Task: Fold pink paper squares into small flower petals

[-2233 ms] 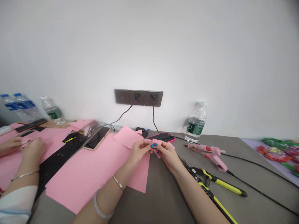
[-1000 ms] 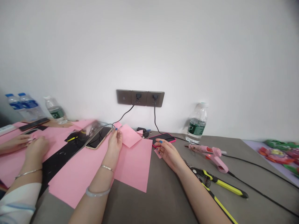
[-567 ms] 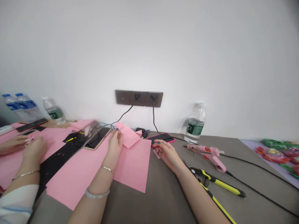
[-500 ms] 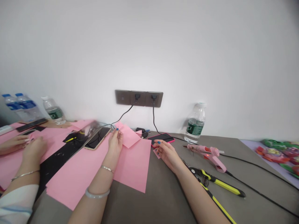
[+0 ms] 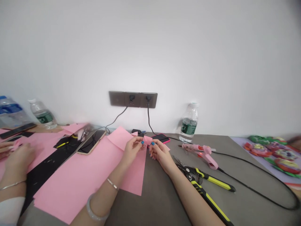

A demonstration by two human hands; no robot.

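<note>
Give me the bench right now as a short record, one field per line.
Left hand: pinching small pink paper
Right hand: pinching the same paper
Under left forearm: large pink sheets
Behind right hand: pink-edged phone
Right side: glue gun, red light on; pliers, handles spread
By wall: upright water bottle
Far left: another person's hand

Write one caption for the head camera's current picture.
Two hands hold a small pink paper beside a glue gun.
</note>
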